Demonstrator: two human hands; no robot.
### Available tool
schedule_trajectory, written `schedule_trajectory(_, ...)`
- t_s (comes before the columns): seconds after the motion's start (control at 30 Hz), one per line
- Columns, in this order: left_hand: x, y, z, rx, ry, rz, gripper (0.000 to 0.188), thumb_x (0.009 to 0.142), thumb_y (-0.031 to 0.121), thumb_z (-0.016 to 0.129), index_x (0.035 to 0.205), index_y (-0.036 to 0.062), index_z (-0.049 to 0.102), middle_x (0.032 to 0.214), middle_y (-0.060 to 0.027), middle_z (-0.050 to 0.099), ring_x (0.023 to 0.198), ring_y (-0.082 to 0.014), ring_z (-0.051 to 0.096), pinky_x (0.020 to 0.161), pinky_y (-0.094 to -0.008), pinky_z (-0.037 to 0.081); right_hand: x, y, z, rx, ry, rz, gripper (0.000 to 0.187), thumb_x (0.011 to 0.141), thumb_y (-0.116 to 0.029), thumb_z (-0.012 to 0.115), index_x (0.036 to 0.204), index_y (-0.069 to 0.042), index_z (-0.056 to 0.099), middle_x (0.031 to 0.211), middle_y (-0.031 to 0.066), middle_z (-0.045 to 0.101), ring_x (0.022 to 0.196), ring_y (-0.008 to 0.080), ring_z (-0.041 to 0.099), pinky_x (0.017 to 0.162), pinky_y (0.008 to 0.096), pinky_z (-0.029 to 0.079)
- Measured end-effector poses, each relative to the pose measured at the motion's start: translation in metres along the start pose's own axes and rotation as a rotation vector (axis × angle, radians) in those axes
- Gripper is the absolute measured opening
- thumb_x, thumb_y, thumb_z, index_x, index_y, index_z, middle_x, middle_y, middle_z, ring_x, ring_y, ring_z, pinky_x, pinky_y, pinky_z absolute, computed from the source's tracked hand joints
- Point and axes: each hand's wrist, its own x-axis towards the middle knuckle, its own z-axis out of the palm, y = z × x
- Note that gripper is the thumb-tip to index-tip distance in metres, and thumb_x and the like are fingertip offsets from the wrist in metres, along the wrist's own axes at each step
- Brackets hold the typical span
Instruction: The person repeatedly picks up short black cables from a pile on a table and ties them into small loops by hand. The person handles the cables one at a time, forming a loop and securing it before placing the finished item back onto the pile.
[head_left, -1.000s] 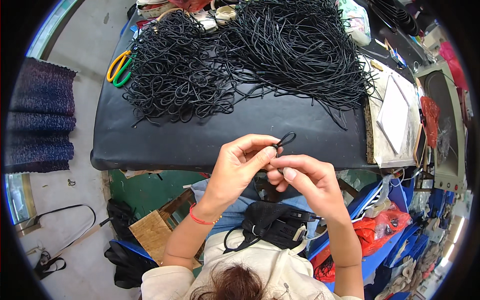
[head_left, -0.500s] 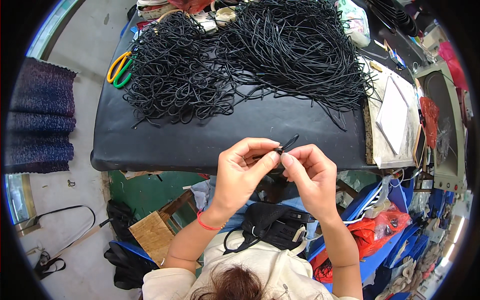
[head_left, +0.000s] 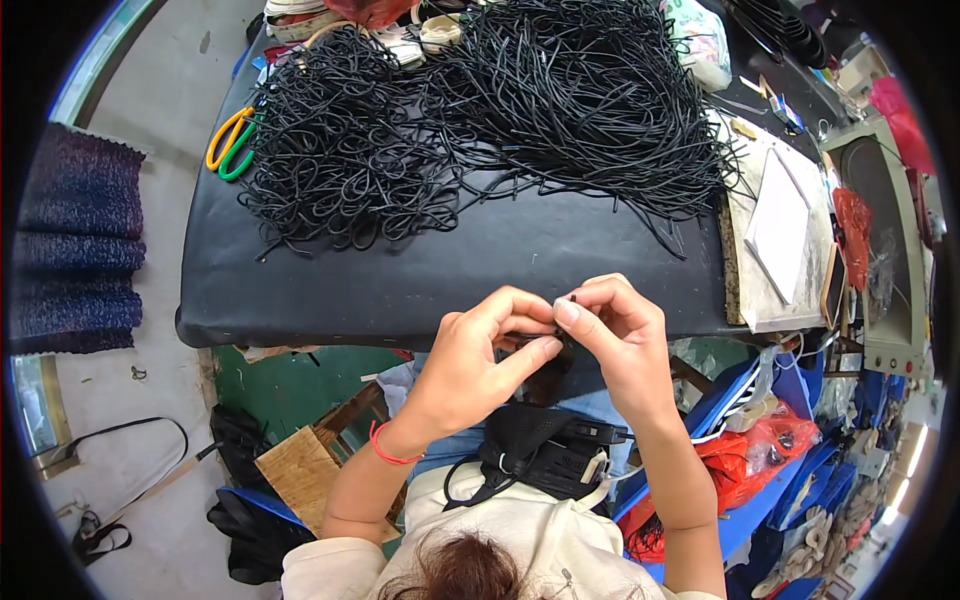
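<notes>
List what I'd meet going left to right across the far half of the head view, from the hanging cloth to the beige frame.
Dark blue cloth → yellow-and-green handles → looped black cords → straighter black cords → white sheet → beige frame.

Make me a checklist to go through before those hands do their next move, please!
1. Right hand pinching the short bit of black cord: ok, it looks pinched at the fingertips.
2. Left hand close by: ok, its fingers are right beside the right hand's.
3. Cord in plain view: not ok, fingers cover most of it.
4. Knot tight: cannot tell, it's hidden.
5. Tangled heap of looped black cords away from the fingers: ok, it lies farther back on the black-covered table.
</notes>
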Motion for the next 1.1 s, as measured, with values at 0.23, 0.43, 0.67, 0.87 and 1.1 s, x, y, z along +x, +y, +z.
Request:
schedule_trajectory(0.23, -0.002, 0.01, 0.005, 0.164, -0.084, -0.021, 0.019, 0.079, 0.005, 0.066, 0.094, -0.0052, 0.063, 0.087, -0.0099, 0.066, 0.078, -0.0103, 0.06, 0.07, -0.0239, 0.049, -0.001, -0.002, 0.003, 0.172, 0.055, 0.137, 0.011, 0.083, -0.012, 0.065, 0.082, -0.002, 0.059, 0.079, -0.0019, 0.056, 0.071, 0.002, 0.048, 0.061, 0.0169, 0.039)
schedule_trajectory(0.43, 0.0, -0.001, 0.002, 0.064, 0.014, 0.094, 0.019, 0.079, 0.009, 0.066, 0.091, -0.004, 0.06, 0.079, -0.0096, 0.065, 0.068, -0.0105, 0.059, 0.062, -0.0249, 0.047, 0.0, -0.011, -0.005, 0.123, -0.036, 0.252, 0.02, 0.087, -0.022, 0.059, 0.08, -0.005, 0.054, 0.07, -0.0056, 0.049, 0.064, 0.0016, 0.041, 0.056, 0.0172, 0.035)
schedule_trajectory(0.67, 0.0, 0.0, -0.003, 0.007, -0.101, -0.129, 0.018, 0.082, 0.011, 0.066, 0.093, -0.0001, 0.058, 0.077, -0.0011, 0.06, 0.07, -0.0042, 0.054, 0.061, -0.0187, 0.044, -0.005, -0.004, -0.002, 0.157, -0.116, 0.199, 0.029, 0.088, -0.024, 0.059, 0.067, -0.008, 0.046, 0.06, -0.0082, 0.04, 0.056, 0.0008, 0.031, 0.048, 0.0191, 0.024)
schedule_trajectory(0.87, -0.005, -0.003, 0.007, -0.219, -0.122, -0.132, 0.014, 0.085, 0.012, 0.061, 0.092, -0.0003, 0.061, 0.074, 0.0012, 0.058, 0.065, -0.0017, 0.049, 0.057, -0.0175, 0.041, -0.006, -0.003, 0.0, 0.249, -0.049, 0.183, 0.031, 0.087, -0.023, 0.06, 0.064, -0.009, 0.044, 0.059, -0.0078, 0.04, 0.056, 0.0009, 0.03, 0.05, 0.0192, 0.024)
schedule_trajectory(1.1, -0.013, -0.013, 0.025, -0.109, 0.079, 0.009, 0.015, 0.083, 0.01, 0.062, 0.093, -0.0012, 0.061, 0.073, -0.0027, 0.061, 0.063, -0.0034, 0.051, 0.057, -0.0206, 0.042, -0.004, -0.002, 0.008, 0.159, 0.144, 0.083, 0.031, 0.087, -0.018, 0.06, 0.062, -0.007, 0.044, 0.059, -0.0069, 0.041, 0.057, 0.0006, 0.031, 0.05, 0.019, 0.026)
